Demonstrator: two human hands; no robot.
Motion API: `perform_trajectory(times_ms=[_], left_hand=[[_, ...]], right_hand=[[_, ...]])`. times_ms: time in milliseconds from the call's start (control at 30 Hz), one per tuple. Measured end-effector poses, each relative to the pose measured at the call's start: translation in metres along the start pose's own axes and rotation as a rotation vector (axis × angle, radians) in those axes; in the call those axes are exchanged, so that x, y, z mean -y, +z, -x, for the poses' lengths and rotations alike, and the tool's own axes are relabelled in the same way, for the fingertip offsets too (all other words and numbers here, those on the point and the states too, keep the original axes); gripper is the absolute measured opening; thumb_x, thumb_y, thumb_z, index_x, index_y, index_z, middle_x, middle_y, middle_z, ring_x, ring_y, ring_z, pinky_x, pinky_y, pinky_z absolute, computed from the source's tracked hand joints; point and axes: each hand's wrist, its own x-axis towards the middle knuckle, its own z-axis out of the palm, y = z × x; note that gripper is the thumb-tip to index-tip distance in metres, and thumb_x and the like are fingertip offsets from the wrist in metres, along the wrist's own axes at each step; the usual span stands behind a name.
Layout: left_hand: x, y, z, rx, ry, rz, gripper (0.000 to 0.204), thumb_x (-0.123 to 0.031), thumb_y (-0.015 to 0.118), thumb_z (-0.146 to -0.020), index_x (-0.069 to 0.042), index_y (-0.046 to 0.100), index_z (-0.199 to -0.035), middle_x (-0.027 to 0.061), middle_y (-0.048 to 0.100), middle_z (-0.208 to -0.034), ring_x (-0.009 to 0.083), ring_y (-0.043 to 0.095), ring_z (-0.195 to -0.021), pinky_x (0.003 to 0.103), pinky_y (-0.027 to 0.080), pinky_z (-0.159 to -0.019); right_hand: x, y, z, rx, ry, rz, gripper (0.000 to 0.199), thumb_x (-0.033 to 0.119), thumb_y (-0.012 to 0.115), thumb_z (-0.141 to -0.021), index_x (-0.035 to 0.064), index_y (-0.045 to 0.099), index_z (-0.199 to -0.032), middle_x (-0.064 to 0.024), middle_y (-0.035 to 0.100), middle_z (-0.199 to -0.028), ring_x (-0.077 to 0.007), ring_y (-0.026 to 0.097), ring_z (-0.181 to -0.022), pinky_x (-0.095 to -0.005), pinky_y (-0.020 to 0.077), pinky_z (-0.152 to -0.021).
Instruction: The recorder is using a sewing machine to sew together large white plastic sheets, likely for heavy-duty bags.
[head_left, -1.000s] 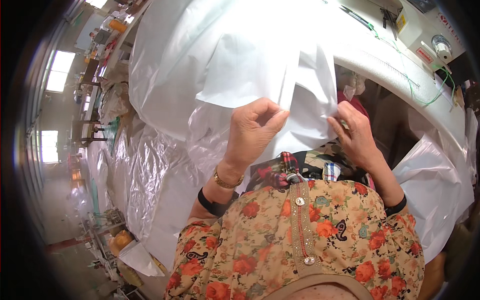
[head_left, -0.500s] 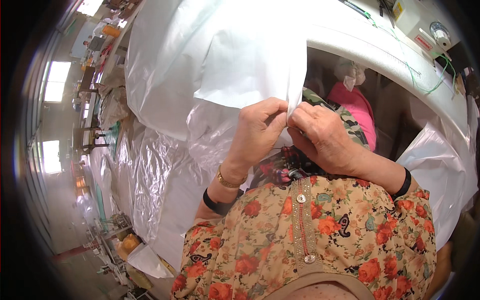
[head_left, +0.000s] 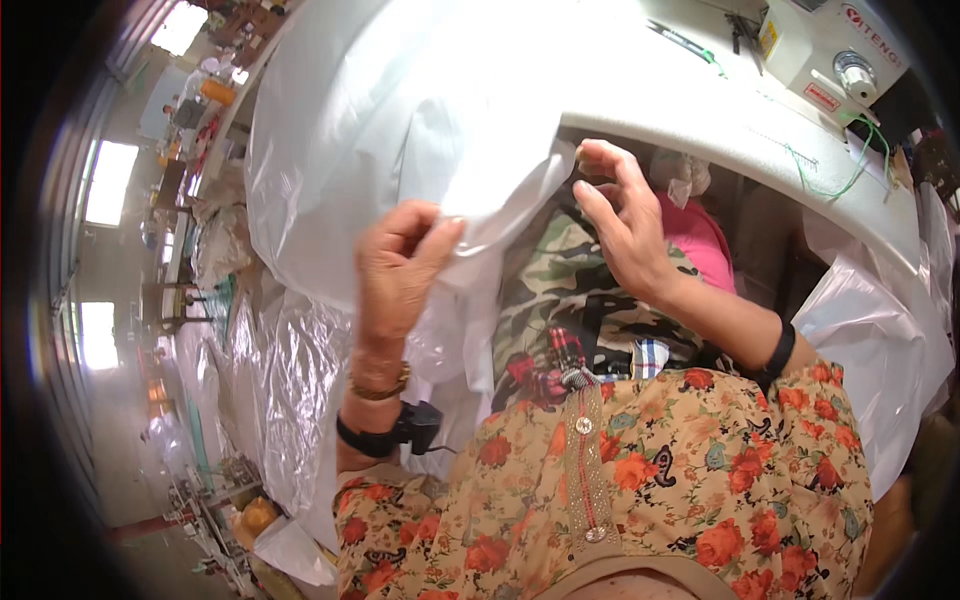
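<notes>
A large, thin white plastic-like sheet (head_left: 330, 150) spreads over the white table and hangs down over its near edge. My left hand (head_left: 395, 270) is closed in a pinch on the sheet's near edge, thumb against fingers. Between that hand and the table, the edge runs as a loose, slanting fold. My right hand (head_left: 630, 230) is beside the sheet's right corner, its thumb and fingers apart and nothing visible between them. Its fingertips are close to the corner; whether they touch it, I cannot tell.
A white sewing machine (head_left: 825, 60) stands at the far right of the table (head_left: 720, 135), with green thread (head_left: 860, 180) trailing near it. Thread snips (head_left: 685, 45) lie on the tabletop. Crumpled clear plastic (head_left: 310, 370) hangs at left, white plastic (head_left: 870, 330) at right. Camouflage cloth (head_left: 560, 270) covers my lap.
My hands were together, pinching the sheet's folded edge. Now they are apart: the left has moved left with the edge, and the right has moved up and opened.
</notes>
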Motion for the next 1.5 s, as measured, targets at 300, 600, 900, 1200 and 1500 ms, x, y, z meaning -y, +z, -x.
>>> perform_trajectory(times_ms=[300, 600, 900, 1200, 1500], left_hand=[[-0.125, -0.028, -0.061, 0.352, 0.561, -0.808, 0.01, -0.004, 0.069, -0.089, 0.001, 0.065, -0.081, 0.004, 0.058, -0.067, 0.0121, 0.052, -0.058, 0.026, 0.039, -0.056], [-0.001, 0.013, -0.002, 0.438, 0.579, -0.941, 0.01, -0.004, 0.057, -0.087, -0.005, 0.054, -0.078, 0.0129, 0.057, -0.068, 0.0295, 0.061, -0.062, 0.041, 0.048, -0.054], [0.084, 0.059, 0.046, -0.129, -0.125, -0.023, 0.011, -0.009, 0.07, -0.091, 0.001, 0.07, -0.086, 0.0012, 0.061, -0.061, 0.0071, 0.05, -0.052, 0.023, 0.036, -0.049], [0.089, 0.044, 0.044, 0.068, -0.576, 0.765, 0.01, -0.01, 0.07, -0.093, 0.0, 0.07, -0.095, -0.0037, 0.062, -0.072, 0.0001, 0.047, -0.053, 0.017, 0.036, -0.046], [0.05, 0.047, 0.051, -0.216, 0.365, -0.697, 0.029, -0.014, 0.078, -0.084, 0.001, 0.067, -0.106, 0.0042, 0.057, -0.075, 0.0169, 0.054, -0.063, 0.028, 0.043, -0.057]], right_hand=[[0.036, 0.173, -0.112, 0.979, -0.405, 0.177, 0.03, 0.019, 0.059, -0.084, -0.0047, 0.068, -0.1, -0.0259, 0.069, -0.093, -0.0377, 0.068, -0.087, -0.0461, 0.0522, -0.08], [-0.01, 0.141, -0.016, 0.947, -0.506, 0.049, 0.027, 0.021, 0.062, -0.084, -0.0027, 0.069, -0.096, -0.0252, 0.068, -0.088, -0.0389, 0.067, -0.084, -0.0468, 0.0518, -0.076], [0.012, -0.001, -0.073, 1.204, -0.473, 0.629, 0.011, 0.015, 0.065, -0.089, 0.0041, 0.063, -0.089, -0.015, 0.065, -0.087, -0.0282, 0.064, -0.084, -0.0395, 0.0502, -0.075], [0.016, 0.006, -0.081, 1.041, -0.988, 0.538, 0.009, 0.016, 0.064, -0.089, 0.0119, 0.064, -0.096, -0.0012, 0.061, -0.106, -0.0199, 0.056, -0.106, -0.0358, 0.0435, -0.093], [0.008, 0.016, -0.075, 1.058, -1.017, 0.629, 0.01, 0.019, 0.063, -0.086, 0.0119, 0.066, -0.093, -0.0003, 0.057, -0.093, -0.0175, 0.053, -0.09, -0.0332, 0.0419, -0.08]])
